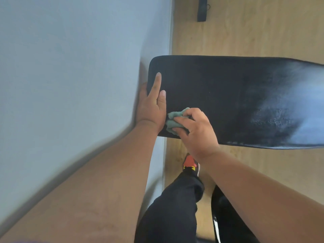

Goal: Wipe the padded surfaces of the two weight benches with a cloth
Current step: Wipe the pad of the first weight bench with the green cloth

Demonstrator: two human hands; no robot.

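Right hand fingers pinch a green cloth on the black padded bench; left hand fingers rest straight at its end.

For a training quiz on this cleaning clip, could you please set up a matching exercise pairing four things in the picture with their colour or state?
Things:
1. cloth
2. bench pad
3. left hand
4. shoe

States:
A. black, glossy at one end
B. green, bunched up under fingers
C. red and yellow on top
D. resting with straight fingers at the pad's end

Pairs: 1-B, 2-A, 3-D, 4-C
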